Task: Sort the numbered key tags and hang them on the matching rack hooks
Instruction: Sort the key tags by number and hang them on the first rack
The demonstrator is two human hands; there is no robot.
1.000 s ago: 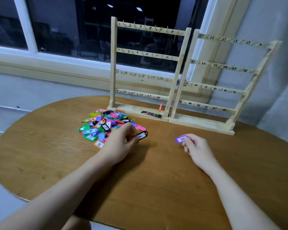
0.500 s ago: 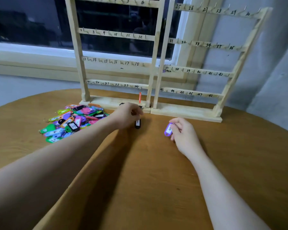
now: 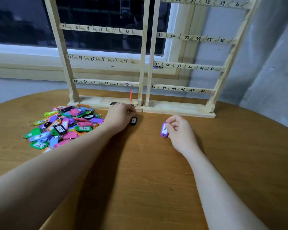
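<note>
My left hand (image 3: 119, 116) pinches a black key tag (image 3: 133, 120) by its ring, just in front of the left wooden rack (image 3: 103, 30). A purple tag marked 8 (image 3: 164, 129) hangs from the fingers of my right hand (image 3: 179, 130), which holds it by the ring above the table. The right wooden rack (image 3: 189, 66) carries hooks numbered 25 to 48. An orange tag (image 3: 131, 95) hangs on hook 24, and a small dark tag (image 3: 156, 67) sits at hook 37. A pile of coloured tags (image 3: 63, 125) lies left of my left hand.
The round wooden table (image 3: 148, 171) holds both racks at its far edge. A dark flat item (image 3: 113, 103) lies on the left rack's base, partly hidden by my left hand. Behind the racks are a window and a grey wall.
My view has come closer to the racks. My left hand carried the black tag from beside the pile to the left rack's base. My right hand kept the purple tag, now hanging vertically.
</note>
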